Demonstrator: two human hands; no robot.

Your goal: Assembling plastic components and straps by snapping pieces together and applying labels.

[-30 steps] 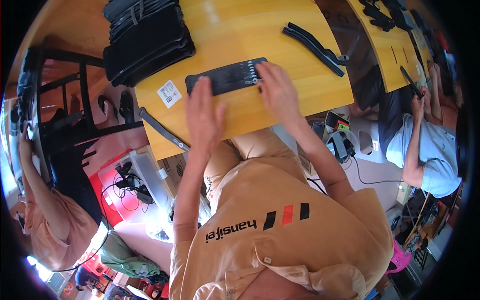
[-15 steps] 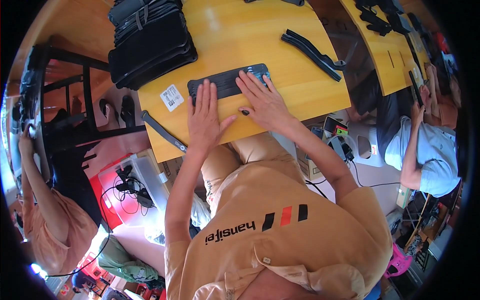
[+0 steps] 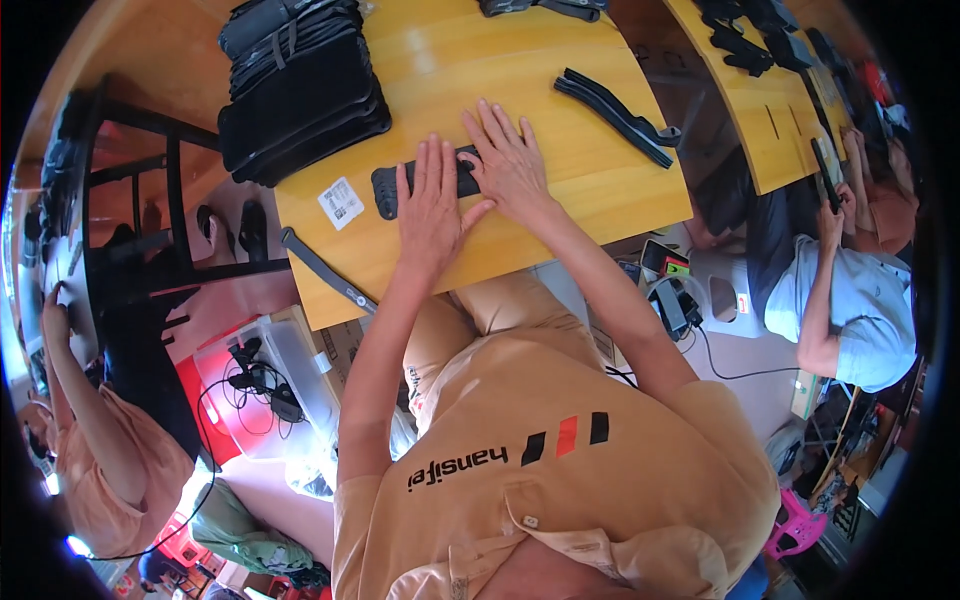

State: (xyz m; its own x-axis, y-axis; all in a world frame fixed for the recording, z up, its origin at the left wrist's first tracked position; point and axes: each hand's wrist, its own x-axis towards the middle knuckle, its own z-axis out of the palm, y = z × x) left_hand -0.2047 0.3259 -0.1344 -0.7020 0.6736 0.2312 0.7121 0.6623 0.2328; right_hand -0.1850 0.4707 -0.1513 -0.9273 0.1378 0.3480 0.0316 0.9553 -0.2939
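Observation:
A flat black ribbed piece (image 3: 386, 194) lies crosswise on the yellow table, its kind unclear. My left hand (image 3: 433, 205) rests flat on its middle, fingers straight and pointing away from me. To the right, my right hand (image 3: 512, 170) is spread with its fingers stretched out, over the right part of the piece, whose right end is hidden. A small dark thing shows at the right thumb tip, too small to name. Beside the piece lies a white printed label (image 3: 340, 203). Near the table's left edge is a narrow black strap (image 3: 328, 270).
A tall stack of black flat pieces (image 3: 305, 125) stands at the far left of the table (image 3: 600, 200). Curved black strips (image 3: 615, 112) lie at the right, and a dark bundle (image 3: 545, 8) at the far edge. Co-workers sit at both sides. A clear plastic box (image 3: 310, 360) stands below.
My right hand has moved farther from me over the piece, hiding its right end, which showed before. My left hand has shifted right and slightly away. Both remain flat.

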